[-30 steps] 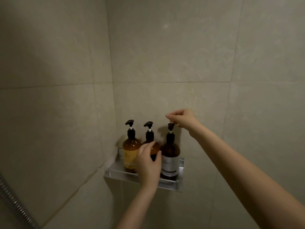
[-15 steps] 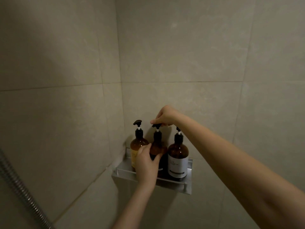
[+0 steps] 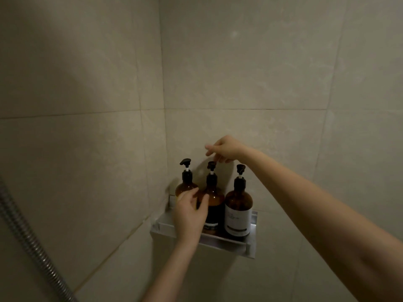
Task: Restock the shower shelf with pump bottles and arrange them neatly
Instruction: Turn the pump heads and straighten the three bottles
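Three amber pump bottles stand in a row on a metal corner shelf [image 3: 226, 242]. The left bottle [image 3: 185, 188] has its nozzle pointing left. The middle bottle [image 3: 216, 199] carries a dark label, the right bottle [image 3: 238, 209] a white one. My left hand [image 3: 190, 214] wraps the left side of the middle bottle, thumb across its front, and hides the left bottle's lower part. My right hand [image 3: 226, 149] hovers over the middle bottle, with its fingertips pinching that bottle's pump head [image 3: 211, 165] and the index finger stretched out to the left.
Beige tiled walls meet in a corner just behind the shelf. A metal shower hose [image 3: 28, 243] runs diagonally along the lower left. My right forearm [image 3: 316, 203] crosses above and to the right of the right bottle.
My right hand left the right bottle's pump and took the middle bottle's pump head, which has turned from pointing left toward the front. My left hand stays on the middle bottle.
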Tool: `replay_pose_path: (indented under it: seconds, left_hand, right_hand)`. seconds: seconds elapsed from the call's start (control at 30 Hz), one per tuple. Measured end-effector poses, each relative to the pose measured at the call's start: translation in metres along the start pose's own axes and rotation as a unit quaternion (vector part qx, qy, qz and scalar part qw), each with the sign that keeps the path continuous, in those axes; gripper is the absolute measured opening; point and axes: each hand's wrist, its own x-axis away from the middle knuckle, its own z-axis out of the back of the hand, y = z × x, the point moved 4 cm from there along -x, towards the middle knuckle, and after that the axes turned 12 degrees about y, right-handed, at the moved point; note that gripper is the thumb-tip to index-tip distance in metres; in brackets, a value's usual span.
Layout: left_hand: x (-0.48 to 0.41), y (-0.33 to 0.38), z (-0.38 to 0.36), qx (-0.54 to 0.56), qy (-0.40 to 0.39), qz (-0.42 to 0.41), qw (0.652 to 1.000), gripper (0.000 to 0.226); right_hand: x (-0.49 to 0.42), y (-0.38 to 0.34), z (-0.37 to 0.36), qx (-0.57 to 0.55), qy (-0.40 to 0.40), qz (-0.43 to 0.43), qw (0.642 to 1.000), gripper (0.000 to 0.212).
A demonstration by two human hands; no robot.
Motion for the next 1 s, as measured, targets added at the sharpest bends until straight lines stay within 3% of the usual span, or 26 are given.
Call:
replay_pose_path:
  seconds: [0.13, 0.33, 0.5, 0.77, 0.87, 0.93, 1.0]
  left_hand:
    - [-0.02, -0.01, 0.02, 0.007, 0.087, 0.037, 0.996, 0.031]
    - [-0.036, -0.038, 0.016, -0.046, -0.012, 0.078, 0.996, 0.059]
    - [-0.036, -0.042, 0.013, -0.025, -0.029, 0.084, 0.996, 0.052]
    - [-0.036, -0.041, 0.014, -0.001, -0.036, 0.097, 0.995, 0.051]
    - [-0.036, -0.041, 0.014, -0.005, -0.041, 0.092, 0.995, 0.053]
    - [-0.038, -0.042, 0.015, -0.004, -0.047, 0.09, 0.995, 0.053]
    - [-0.041, -0.044, 0.015, -0.006, -0.057, 0.091, 0.994, 0.055]
  right_hand:
    - [-0.007, -0.014, 0.0, -0.007, 0.006, 0.039, 0.999, 0.035]
    - [-0.014, -0.038, -0.034, 0.024, -0.055, 0.08, 0.995, 0.037]
    - [-0.021, -0.043, -0.053, 0.061, -0.064, 0.073, 0.993, 0.042]
    - [-0.025, -0.038, -0.058, 0.017, -0.081, 0.062, 0.995, 0.029]
    - [-0.02, -0.04, -0.055, 0.036, -0.087, 0.071, 0.993, 0.037]
    - [-0.014, -0.045, -0.045, 0.041, -0.063, 0.073, 0.995, 0.046]
    - [-0.007, -0.047, -0.021, -0.029, 0.0, 0.051, 0.998, 0.049]
